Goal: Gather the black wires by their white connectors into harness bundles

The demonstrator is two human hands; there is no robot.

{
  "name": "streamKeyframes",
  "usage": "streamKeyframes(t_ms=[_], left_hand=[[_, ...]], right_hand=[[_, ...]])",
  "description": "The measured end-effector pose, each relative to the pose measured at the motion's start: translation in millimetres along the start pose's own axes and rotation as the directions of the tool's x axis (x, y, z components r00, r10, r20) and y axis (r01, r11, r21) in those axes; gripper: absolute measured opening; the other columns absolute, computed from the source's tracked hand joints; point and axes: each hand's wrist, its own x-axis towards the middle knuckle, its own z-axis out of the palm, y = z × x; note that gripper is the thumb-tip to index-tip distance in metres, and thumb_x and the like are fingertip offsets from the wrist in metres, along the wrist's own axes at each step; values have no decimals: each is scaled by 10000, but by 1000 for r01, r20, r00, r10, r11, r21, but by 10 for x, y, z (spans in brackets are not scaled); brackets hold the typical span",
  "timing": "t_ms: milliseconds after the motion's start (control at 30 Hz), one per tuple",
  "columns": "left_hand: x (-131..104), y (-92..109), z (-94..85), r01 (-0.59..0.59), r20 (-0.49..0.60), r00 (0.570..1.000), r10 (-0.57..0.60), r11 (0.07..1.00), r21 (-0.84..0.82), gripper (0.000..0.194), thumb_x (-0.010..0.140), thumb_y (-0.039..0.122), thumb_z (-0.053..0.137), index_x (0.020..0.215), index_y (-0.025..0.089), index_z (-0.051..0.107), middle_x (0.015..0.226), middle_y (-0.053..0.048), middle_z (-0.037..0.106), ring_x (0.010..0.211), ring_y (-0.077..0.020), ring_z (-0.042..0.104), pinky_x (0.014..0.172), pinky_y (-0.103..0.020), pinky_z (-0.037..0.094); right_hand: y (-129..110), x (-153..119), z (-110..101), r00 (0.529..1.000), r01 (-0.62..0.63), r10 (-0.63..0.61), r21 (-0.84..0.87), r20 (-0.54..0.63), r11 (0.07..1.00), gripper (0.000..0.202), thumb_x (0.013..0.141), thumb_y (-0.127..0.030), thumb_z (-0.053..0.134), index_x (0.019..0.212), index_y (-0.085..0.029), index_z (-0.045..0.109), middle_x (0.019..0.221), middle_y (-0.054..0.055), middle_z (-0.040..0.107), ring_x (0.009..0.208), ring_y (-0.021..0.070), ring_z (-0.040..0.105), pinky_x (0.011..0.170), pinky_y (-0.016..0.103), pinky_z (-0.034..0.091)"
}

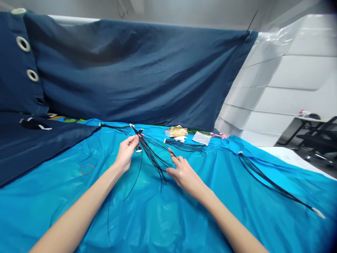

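My left hand (126, 150) is closed in a pinch around a bundle of thin black wires (154, 156), close to its white connector end (132, 125). From there the wires fan out down and to the right, their loose ends spread apart. One single wire (137, 177) hangs away from the bundle toward the lower left. At the loose ends is my right hand (184, 174), its index finger stretched forward and its thumb apart from it. Some wire tips reach the right fingers; whether they touch is hard to make out.
More black wire bundles with white connectors lie on the blue sheet: one behind (184, 144), one at the right (273, 181). A gold packet (177, 131), a clear bag (201, 137) and a brown rubber band (86, 169) lie there too. A dark blue curtain (131, 73) hangs behind.
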Motion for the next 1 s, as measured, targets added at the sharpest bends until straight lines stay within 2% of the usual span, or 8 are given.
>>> streamKeyframes(t_ms=[67,233,333,433,533,700,833,1000], left_hand=[[-6,7,15,-25,7,1000,26,999,-21,303,700,382,612,875,139,661,952,-61,635,867,-153,561,773,-252,430],[-16,39,40,83,140,989,-55,976,-203,316,649,379,661,847,133,648,880,-64,636,833,-182,582,735,-312,469],[-11,42,34,39,115,993,-17,981,-189,287,638,360,674,810,131,654,785,-42,624,744,-156,578,692,-305,481],[3,31,15,-59,69,995,66,994,-95,237,654,354,658,738,132,657,693,-17,580,646,-122,541,613,-264,471],[17,12,-16,-194,33,981,192,977,87,241,667,368,635,628,130,639,650,-4,526,567,-105,507,563,-248,454],[25,-18,-76,-335,-49,919,390,842,423,248,677,369,609,568,150,650,709,-25,527,661,-137,530,600,-233,444],[15,-34,-93,-381,-109,858,501,764,521,189,671,332,609,694,166,697,860,-49,550,755,-161,538,587,-219,455],[17,-48,-100,-391,-95,840,535,716,578,200,689,288,585,801,166,697,969,-66,548,817,-181,546,600,-223,465]], right_hand=[[-43,3,-25,999,26,-27,58,18,998,241,879,-273,393,889,-206,624,1173,153,460,913,240,461,698,366,424],[-137,-2,-65,995,84,-94,239,34,967,261,887,-279,383,889,-193,630,1235,151,420,1066,248,448,806,381,421],[-166,-15,-77,994,98,-108,315,16,944,240,879,-267,404,901,-190,630,1293,150,376,1160,252,394,869,399,398],[-163,-24,-97,996,86,-93,360,3,929,230,872,-271,416,910,-189,628,1328,154,341,1089,223,457,857,383,414],[-141,-23,-127,996,87,-84,366,-26,926,219,865,-266,429,895,-192,632,1340,153,329,1026,208,493,824,376,436],[-140,-15,-185,995,99,-88,374,-45,922,192,856,-216,434,840,-179,622,1400,146,236,1026,211,504,856,437,418],[-203,-19,-223,995,101,-102,487,-25,868,187,841,-172,441,734,-174,595,1449,93,116,1022,188,502,870,392,421],[-232,-20,-272,998,56,-50,625,-26,779,231,853,-213,430,672,-167,565,1454,79,91,902,144,526,860,334,423]])
